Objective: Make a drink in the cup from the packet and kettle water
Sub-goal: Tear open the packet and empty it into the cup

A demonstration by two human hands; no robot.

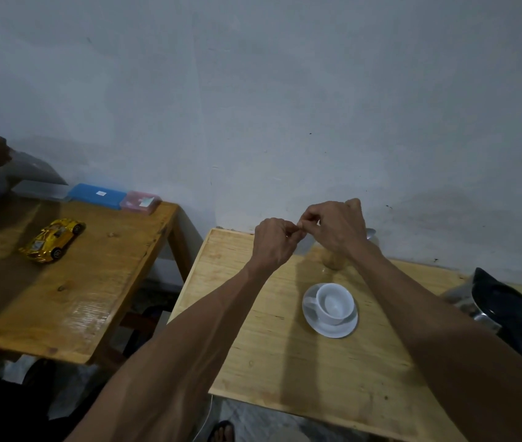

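Head view of both hands raised over the far part of the table; left hand and right hand close together, knuckles up, fingertips meeting between them; fingers of each curled and pressed to the thumb, pinching something small at the meeting point, judged to be the packet, only a pale sliver showing, too small to tell print or shape; long axis of that sliver apparently running hand to hand, so probably a tear across the top, though not certain.

Cup upright on its saucer, empty, handle to the left; well below and nearer than the pinch, slightly right of it, closer to the right forearm; tipping the contents in therefore a matter of bringing the packet down and toward the body, mouth over the rim. Kettle at the right table edge, dark lid on, on the right hand's side and well apart from the cup. Jar of pale brown contents under the right wrist, mostly hidden.

Stage judged early: packet not yet emptied, no water in the cup.
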